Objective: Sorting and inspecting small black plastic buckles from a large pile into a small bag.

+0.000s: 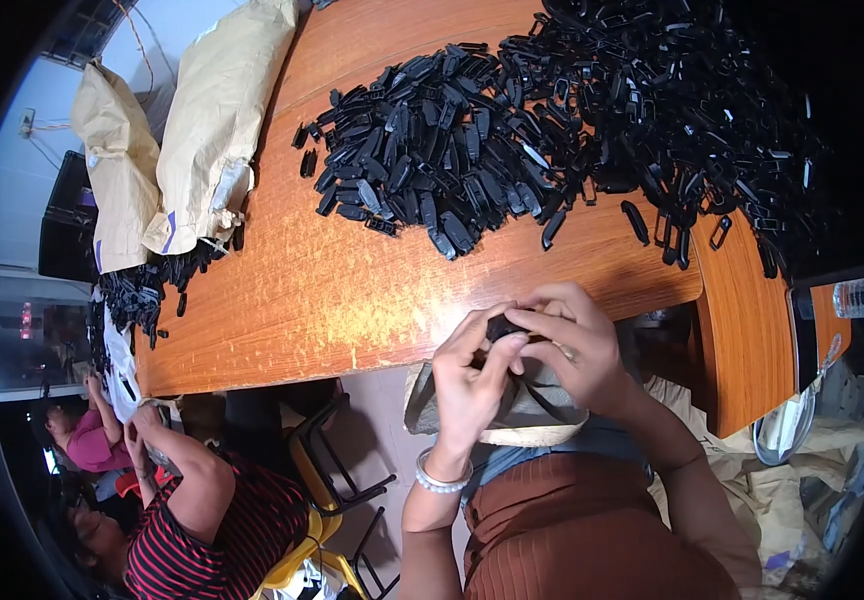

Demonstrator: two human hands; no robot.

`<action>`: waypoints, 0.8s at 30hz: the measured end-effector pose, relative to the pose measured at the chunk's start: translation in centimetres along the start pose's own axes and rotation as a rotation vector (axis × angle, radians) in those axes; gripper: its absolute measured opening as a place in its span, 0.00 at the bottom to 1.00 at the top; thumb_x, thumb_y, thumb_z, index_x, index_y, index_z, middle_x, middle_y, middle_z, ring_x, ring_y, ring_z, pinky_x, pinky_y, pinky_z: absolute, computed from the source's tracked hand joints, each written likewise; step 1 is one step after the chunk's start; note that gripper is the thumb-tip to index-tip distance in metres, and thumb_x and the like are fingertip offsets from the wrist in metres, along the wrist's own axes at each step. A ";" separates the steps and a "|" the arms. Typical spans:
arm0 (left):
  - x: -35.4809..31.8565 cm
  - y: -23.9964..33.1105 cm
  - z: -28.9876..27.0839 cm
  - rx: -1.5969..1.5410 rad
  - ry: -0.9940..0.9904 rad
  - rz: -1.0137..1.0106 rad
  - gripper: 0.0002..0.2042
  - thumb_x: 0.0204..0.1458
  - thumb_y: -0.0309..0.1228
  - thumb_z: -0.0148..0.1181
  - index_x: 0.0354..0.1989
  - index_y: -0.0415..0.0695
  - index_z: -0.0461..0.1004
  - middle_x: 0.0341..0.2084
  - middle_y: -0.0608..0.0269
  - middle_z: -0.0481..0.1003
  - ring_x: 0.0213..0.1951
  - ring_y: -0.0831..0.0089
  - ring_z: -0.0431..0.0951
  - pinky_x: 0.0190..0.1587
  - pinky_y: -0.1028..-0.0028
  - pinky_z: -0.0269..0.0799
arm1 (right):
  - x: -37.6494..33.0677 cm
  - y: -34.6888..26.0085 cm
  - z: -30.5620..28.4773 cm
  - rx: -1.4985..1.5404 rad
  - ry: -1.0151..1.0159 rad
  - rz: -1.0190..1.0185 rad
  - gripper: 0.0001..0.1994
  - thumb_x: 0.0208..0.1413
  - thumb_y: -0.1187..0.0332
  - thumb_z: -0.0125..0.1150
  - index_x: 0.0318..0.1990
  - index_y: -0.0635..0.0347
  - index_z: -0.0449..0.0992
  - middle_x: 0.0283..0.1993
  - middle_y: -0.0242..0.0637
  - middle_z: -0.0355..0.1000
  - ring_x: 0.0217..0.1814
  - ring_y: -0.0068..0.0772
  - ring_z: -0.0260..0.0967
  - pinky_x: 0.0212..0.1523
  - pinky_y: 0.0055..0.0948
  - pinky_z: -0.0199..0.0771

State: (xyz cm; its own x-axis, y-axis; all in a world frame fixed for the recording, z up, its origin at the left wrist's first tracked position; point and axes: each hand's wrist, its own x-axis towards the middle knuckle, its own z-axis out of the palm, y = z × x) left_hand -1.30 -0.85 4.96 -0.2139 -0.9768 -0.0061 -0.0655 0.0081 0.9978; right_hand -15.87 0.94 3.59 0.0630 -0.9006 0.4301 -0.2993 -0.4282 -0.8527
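Note:
Close together at the table's front edge, my left hand (474,372) and my right hand (574,342) pinch one small black plastic part (501,327) between their fingertips. Its exact shape is mostly covered by the fingers. A white bead bracelet circles my left wrist. Below my hands, an open bag or basket with a pale rim (532,434) rests at my lap. Beyond them on the wooden table (282,290) lies a heap of slim black plastic pieces (432,140). To its right spreads a larger pile of black frame-like parts (642,110), a few lying loose at its near edge.
Brown paper sacks (217,120) stand at the table's left, black parts spilling beneath them. Two people sit at the left, one in a striped shirt (222,530). A chair (332,470) stands between us. More paper sacks (802,480) lie at my right.

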 end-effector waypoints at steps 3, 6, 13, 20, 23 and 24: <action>0.1 -1.4 -1.0 -0.287 -0.043 -0.177 0.12 0.51 0.21 0.56 0.45 0.34 0.73 0.23 0.63 0.72 0.13 0.86 0.62 0.15 0.86 0.54 | -0.4 0.0 -0.1 0.280 0.019 0.351 0.18 0.42 0.87 0.56 0.45 0.69 0.72 0.46 0.39 0.63 0.43 0.25 0.66 0.45 0.22 0.66; 0.3 -1.9 -1.1 -0.504 -0.133 -0.107 0.12 0.51 0.22 0.56 0.44 0.30 0.72 0.17 0.62 0.71 0.12 0.84 0.62 0.14 0.85 0.54 | -0.8 0.7 0.1 0.664 0.070 0.311 0.15 0.42 0.86 0.58 0.41 0.69 0.73 0.42 0.38 0.64 0.42 0.25 0.65 0.44 0.20 0.65; 0.0 -2.8 -2.1 -0.585 -0.231 -0.248 0.17 0.47 0.31 0.63 0.42 0.30 0.73 0.27 0.58 0.74 0.17 0.78 0.69 0.18 0.84 0.61 | -0.9 3.0 -1.2 0.557 -0.053 0.263 0.07 0.43 0.84 0.60 0.32 0.68 0.75 0.32 0.35 0.66 0.33 0.22 0.65 0.36 0.20 0.66; 5.7 -0.4 -2.6 0.334 0.039 0.000 0.12 0.44 0.29 0.65 0.35 0.35 0.74 0.30 0.54 0.76 0.26 0.68 0.75 0.30 0.71 0.70 | 2.7 6.3 -2.0 -0.373 0.151 0.289 0.07 0.50 0.69 0.61 0.28 0.64 0.72 0.28 0.37 0.68 0.24 0.26 0.63 0.26 0.26 0.63; 9.8 -1.4 -1.9 0.667 0.262 0.035 0.13 0.43 0.30 0.65 0.32 0.33 0.73 0.26 0.50 0.76 0.26 0.59 0.76 0.32 0.65 0.70 | 4.3 7.5 -0.8 -0.713 0.249 0.289 0.08 0.51 0.69 0.59 0.29 0.64 0.70 0.30 0.41 0.67 0.24 0.38 0.64 0.27 0.32 0.64; 10.4 -2.4 -2.0 0.934 0.339 0.129 0.13 0.43 0.30 0.65 0.31 0.32 0.72 0.24 0.48 0.75 0.27 0.55 0.76 0.33 0.63 0.70 | 4.5 7.7 -0.6 -0.877 0.256 0.275 0.08 0.51 0.70 0.59 0.30 0.65 0.69 0.31 0.43 0.67 0.25 0.43 0.64 0.28 0.36 0.65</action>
State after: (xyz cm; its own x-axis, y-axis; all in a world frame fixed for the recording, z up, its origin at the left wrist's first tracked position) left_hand -1.45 -11.43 2.61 0.0061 -0.9649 0.2626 -0.8315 0.1410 0.5373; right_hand -18.45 -6.38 -0.89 -0.2950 -0.8732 0.3878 -0.8863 0.0985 -0.4525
